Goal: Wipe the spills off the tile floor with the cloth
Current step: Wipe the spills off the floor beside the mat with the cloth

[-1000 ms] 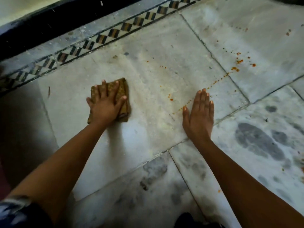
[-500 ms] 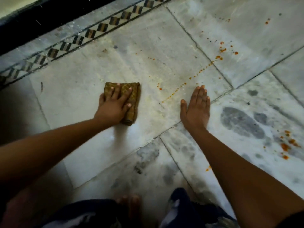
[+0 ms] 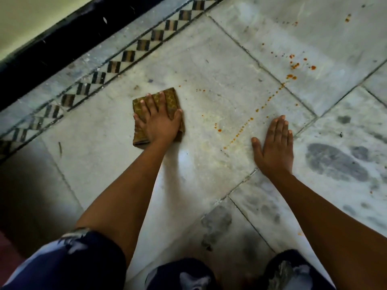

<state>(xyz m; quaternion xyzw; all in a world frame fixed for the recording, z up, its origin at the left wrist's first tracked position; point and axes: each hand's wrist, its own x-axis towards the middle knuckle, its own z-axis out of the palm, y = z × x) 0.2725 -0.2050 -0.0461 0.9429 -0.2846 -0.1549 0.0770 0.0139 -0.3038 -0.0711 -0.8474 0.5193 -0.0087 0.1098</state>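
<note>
A folded brown patterned cloth (image 3: 170, 99) lies flat on the pale marble tile floor (image 3: 209, 164). My left hand (image 3: 159, 120) presses down on it with the fingers spread straight, covering most of it. An orange trail of spill droplets (image 3: 243, 128) runs diagonally to the right of the cloth, up to a cluster of bigger orange spots (image 3: 295, 66). My right hand (image 3: 274, 147) rests flat on the floor, fingers straight, just right of the trail's lower end.
A checkered border strip (image 3: 125, 57) and a black skirting (image 3: 62, 42) run along the wall at upper left. Dark grey patches (image 3: 335, 160) mark the tiles at right. My knees in dark printed clothing (image 3: 69, 262) fill the bottom edge.
My left hand slid the cloth to the right, then back slightly toward the far left. My right hand stayed planted flat on the floor; the camera shifted.
</note>
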